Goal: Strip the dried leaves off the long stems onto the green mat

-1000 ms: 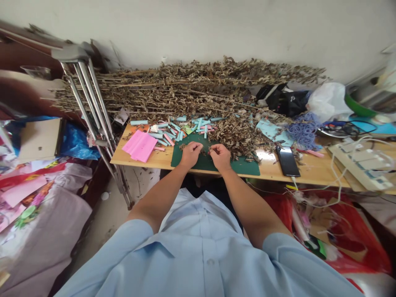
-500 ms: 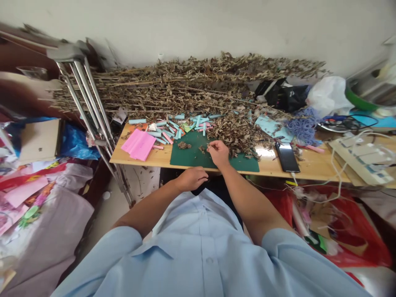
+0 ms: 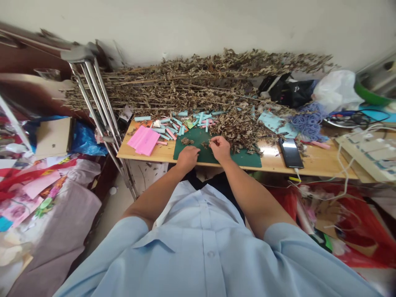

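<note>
On green cutting mat | left hand curled, right hand pinching, grip unclear | dried leaves beside

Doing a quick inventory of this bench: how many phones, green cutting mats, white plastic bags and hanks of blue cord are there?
Phone: 1
Green cutting mat: 1
White plastic bag: 1
Hank of blue cord: 1
Total: 4
</note>
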`<state>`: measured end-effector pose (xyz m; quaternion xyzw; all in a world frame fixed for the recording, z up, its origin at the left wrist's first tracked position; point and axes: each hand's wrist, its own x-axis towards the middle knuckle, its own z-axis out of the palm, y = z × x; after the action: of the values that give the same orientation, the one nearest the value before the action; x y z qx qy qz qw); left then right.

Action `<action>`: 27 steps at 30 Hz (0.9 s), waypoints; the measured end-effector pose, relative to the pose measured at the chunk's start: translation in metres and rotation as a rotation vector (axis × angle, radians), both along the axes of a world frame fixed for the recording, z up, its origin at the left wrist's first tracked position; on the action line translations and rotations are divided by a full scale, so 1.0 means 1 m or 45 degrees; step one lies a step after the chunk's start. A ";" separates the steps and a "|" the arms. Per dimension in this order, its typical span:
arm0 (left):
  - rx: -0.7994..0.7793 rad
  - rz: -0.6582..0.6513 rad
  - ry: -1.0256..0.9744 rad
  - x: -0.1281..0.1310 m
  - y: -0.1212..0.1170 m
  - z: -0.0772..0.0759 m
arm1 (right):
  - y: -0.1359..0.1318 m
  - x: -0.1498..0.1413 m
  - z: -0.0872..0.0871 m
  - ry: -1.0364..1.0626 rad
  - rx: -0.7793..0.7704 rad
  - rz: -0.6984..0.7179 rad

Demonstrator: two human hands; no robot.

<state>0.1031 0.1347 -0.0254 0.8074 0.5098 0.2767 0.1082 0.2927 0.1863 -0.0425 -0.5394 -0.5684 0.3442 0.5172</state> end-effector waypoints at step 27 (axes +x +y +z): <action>-0.001 0.181 -0.496 0.029 0.044 -0.002 | -0.003 -0.003 0.002 0.008 0.024 0.001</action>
<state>0.1317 0.1786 -0.0277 0.7006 0.5351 0.4343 0.1850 0.2893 0.1838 -0.0402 -0.5332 -0.5702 0.3409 0.5239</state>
